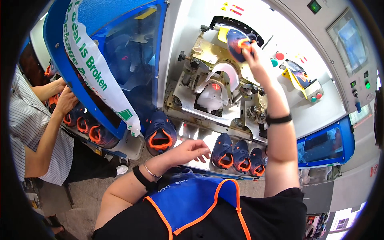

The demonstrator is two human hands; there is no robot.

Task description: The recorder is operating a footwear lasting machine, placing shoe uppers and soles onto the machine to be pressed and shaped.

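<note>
My right hand (pixel 255 60) reaches up to the machine's back panel and grips a navy shoe upper (pixel 236 47) by its orange-lined opening. That upper is held next to a yellow bracket (pixel 223 35). Low in front of the machine, my left hand (pixel 193 152) is empty, its fingers stretched out and apart. Several more navy uppers with orange collars stand on the ledge: one (pixel 161 132) to the left of my left hand, and a row beginning with a nearer one (pixel 222 151) just right of its fingertips. A pale rounded mould (pixel 210 98) with a red light mark sits mid-machine.
Metal clamps and knobs surround a brass-coloured plate (pixel 212 54). Red and green buttons (pixel 280 55) are on the panel to the right. A blue-framed door (pixel 132 60) with a printed tape (pixel 90 60) stands left; beyond it another person (pixel 44 120) handles shoe uppers.
</note>
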